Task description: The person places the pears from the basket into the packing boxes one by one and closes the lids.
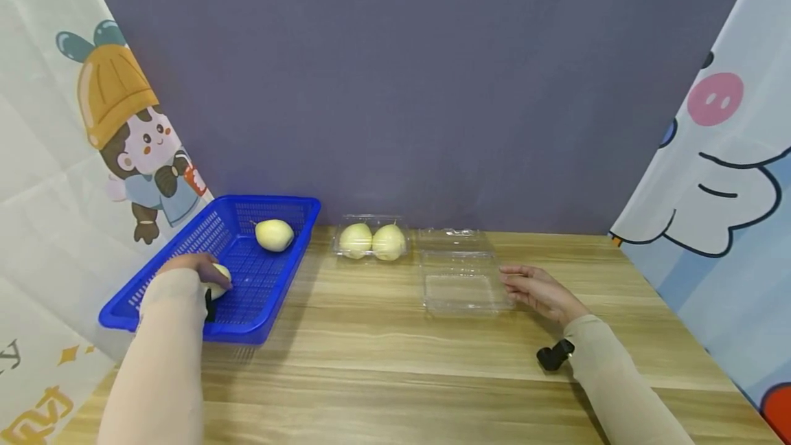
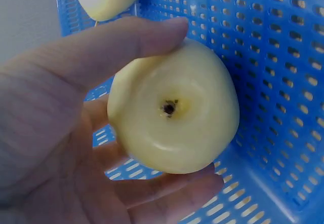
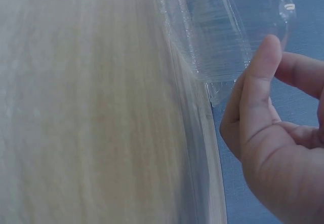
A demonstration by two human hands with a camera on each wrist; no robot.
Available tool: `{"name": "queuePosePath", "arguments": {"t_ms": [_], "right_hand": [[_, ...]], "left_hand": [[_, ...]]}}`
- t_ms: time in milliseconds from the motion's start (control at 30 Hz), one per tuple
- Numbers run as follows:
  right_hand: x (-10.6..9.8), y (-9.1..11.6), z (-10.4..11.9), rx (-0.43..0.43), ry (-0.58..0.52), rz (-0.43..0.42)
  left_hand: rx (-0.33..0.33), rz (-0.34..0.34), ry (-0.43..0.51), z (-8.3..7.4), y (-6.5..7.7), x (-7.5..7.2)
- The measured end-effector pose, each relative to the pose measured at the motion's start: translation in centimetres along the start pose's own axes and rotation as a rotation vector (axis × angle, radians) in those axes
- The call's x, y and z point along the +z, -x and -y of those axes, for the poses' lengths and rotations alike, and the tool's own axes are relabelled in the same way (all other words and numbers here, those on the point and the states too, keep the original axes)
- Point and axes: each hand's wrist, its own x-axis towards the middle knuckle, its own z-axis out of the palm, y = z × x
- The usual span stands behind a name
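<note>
Evidently the pear inside the blue basket is held by the left hand, thumb over one side and fingers curled round the other. It should be firm, fairly weighty, smooth enough to slip and easily bruised (pads, not nails), so its widest part seems the best hold. Right of the basket, the open clear container looks light and flimsy; the right hand is at its edge, whether pinching I cannot tell.

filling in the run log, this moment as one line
left hand: grips pale fruit inside blue basket | right hand: at edge of open clear container | basket: also second fruit | other clear container: holds two fruits
</note>
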Motion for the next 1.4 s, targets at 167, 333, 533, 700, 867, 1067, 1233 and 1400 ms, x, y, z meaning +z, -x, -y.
{"name": "queuePosePath", "arguments": {"t_ms": [167,333,533,700,867,1067,1233,1400], "right_hand": [[-0.03,-0.13,-0.09,0.000,-0.010,-0.003],[0.06,-0.07,0.06,0.001,-0.015,-0.001],[0.19,0.05,0.27,-0.001,-0.014,0.009],[0.23,0.00,0.26,-0.009,-0.014,0.011],[0.18,-0.08,0.08,-0.012,-0.006,0.009],[0.16,-0.11,0.03,-0.017,0.009,0.017],[0.07,-0.10,-0.05,-0.006,0.008,0.013],[-0.04,-0.07,-0.09,-0.004,0.000,0.010]], "left_hand": [[0.018,0.003,-0.022,0.10,-0.19,0.06],[0.091,0.042,-0.108,0.38,-0.29,-0.15],[0.126,0.058,-0.082,0.53,0.24,-0.18],[0.127,0.036,-0.024,0.67,0.31,-0.09],[0.132,0.033,-0.018,0.66,0.10,0.00],[0.120,0.013,0.024,0.82,-0.09,0.07],[0.120,-0.012,0.042,0.84,0.03,0.05],[0.141,-0.024,0.005,0.63,0.38,-0.31]]}}
